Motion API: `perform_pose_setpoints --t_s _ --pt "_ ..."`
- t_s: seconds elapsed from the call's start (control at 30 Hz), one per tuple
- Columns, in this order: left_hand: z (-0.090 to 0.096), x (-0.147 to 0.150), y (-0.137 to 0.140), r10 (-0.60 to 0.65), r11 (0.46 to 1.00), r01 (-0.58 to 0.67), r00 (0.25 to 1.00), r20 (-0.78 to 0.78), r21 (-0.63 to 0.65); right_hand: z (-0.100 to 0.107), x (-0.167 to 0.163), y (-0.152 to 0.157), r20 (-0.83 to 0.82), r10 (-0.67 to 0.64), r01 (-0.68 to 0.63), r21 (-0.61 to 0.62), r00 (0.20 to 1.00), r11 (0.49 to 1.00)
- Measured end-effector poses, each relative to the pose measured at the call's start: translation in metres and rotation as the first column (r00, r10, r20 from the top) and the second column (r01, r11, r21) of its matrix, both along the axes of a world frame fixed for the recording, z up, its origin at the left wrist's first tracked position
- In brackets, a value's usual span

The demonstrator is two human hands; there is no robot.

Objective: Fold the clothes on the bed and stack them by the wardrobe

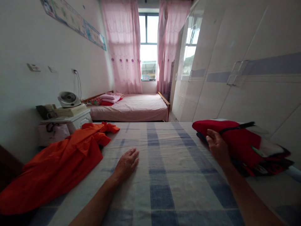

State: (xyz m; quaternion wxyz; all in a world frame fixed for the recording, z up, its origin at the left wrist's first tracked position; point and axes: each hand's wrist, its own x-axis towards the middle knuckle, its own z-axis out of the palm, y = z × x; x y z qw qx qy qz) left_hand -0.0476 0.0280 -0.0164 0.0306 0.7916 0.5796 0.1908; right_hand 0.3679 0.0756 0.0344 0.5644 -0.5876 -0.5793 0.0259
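Observation:
My left hand (126, 164) is palm down at the blue-and-white striped bed sheet (158, 150), fingers loosely stretched out and holding nothing. To its left lies an orange garment (70, 157), spread in loose folds with its collar end away from me. My right hand (217, 146) is at the near left side of a folded red garment (244, 142), its fingers apart and slightly bent. It seems to touch the red cloth, but its thumb is hidden. A dark strap (237, 126) crosses the red garment, and dark and white cloth shows beneath and beside it.
Beyond the sheet stands another bed (138, 106) with folded pink bedding (110, 98). At left, a small fan (69, 99) sits on boxes atop a white cabinet (80, 121), beside a paper bag (53, 133). White wardrobes (211, 94) line the right.

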Motion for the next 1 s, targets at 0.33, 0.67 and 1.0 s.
perform_pose_setpoints --t_s 0.33,0.67,1.0 --pt "-0.004 -0.002 -0.001 -0.005 0.999 0.004 1.0 0.029 0.035 -0.022 0.002 0.008 0.373 -0.077 0.046 0.09 0.925 0.995" --pt "0.001 0.0 -0.002 0.0 1.0 0.0 1.0 0.014 0.01 -0.063 -0.039 0.006 0.583 0.32 -0.005 -0.477 0.746 0.879" --pt "-0.001 -0.001 -0.002 -0.003 1.0 0.003 0.999 0.032 0.023 -0.063 -0.035 0.005 0.61 0.337 0.002 -0.486 0.717 0.874"
